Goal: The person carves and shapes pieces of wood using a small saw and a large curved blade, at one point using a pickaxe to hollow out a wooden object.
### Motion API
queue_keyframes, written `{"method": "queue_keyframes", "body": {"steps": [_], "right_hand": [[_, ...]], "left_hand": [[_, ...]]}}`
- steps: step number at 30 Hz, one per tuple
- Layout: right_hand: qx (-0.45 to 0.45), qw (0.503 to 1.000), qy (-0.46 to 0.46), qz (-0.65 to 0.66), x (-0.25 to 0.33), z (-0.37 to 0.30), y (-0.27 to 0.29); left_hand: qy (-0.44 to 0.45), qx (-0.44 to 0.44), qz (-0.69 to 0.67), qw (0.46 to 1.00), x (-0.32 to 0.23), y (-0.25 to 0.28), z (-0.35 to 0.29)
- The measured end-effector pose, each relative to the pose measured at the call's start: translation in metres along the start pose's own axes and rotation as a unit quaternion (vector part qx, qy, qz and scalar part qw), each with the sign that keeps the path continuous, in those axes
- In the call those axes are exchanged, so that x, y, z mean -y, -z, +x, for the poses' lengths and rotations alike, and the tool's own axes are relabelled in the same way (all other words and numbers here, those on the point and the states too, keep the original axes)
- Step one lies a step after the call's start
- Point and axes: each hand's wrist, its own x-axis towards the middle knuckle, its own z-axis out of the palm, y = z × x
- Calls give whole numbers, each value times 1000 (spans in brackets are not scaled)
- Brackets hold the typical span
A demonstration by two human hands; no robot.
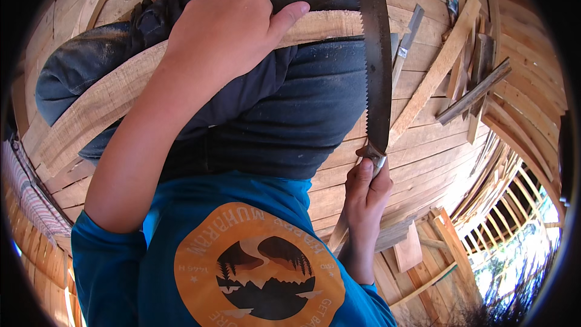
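Right of upper centre, the long toothed metal saw blade (379, 60) is coloured dark grey; the curved wooden plank (109, 98), upper left, is patterned with pale-tan grain. The teal short-sleeved shirt (158, 260) is printed with an orange-and-black roundel (266, 272).

Head-worn fisheye view, facing down, near

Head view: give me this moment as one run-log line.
Left hand: on wooden plank; right hand: gripping coarse-toothed handsaw; handsaw: crossing plank in view, contact unclear
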Motion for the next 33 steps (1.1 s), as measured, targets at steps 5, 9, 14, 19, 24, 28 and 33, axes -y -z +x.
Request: {"method": "queue_keyframes", "body": {"steps": [5, 9, 14, 19, 24, 28, 33], "right_hand": [[34, 999, -25, -34, 5, -8, 2], [10, 999, -18, -32, 6, -12, -2], [4, 999, -28, -25, 8, -16, 2], [11, 999, -24, -31, 4, -13, 1], [14, 999, -26, -30, 7, -13, 3], [6, 999, -26, -37, 10, -5, 3], [-1, 998, 26, -63, 12, 17, -8]], "left_hand": [[10, 13, 4, 1000, -2, 3, -6], [13, 17, 0, 1000, -3, 3, -4], [30, 11, -17, 999, -3, 3, -3], [8, -13, 4, 1000, -2, 0, -3], [-6, -31, 16, 999, -2, -2, -4], [-34, -103, 51, 993, 0, -10, -3], [-6, -92, 50, 995, 4, -11, 5]]}}
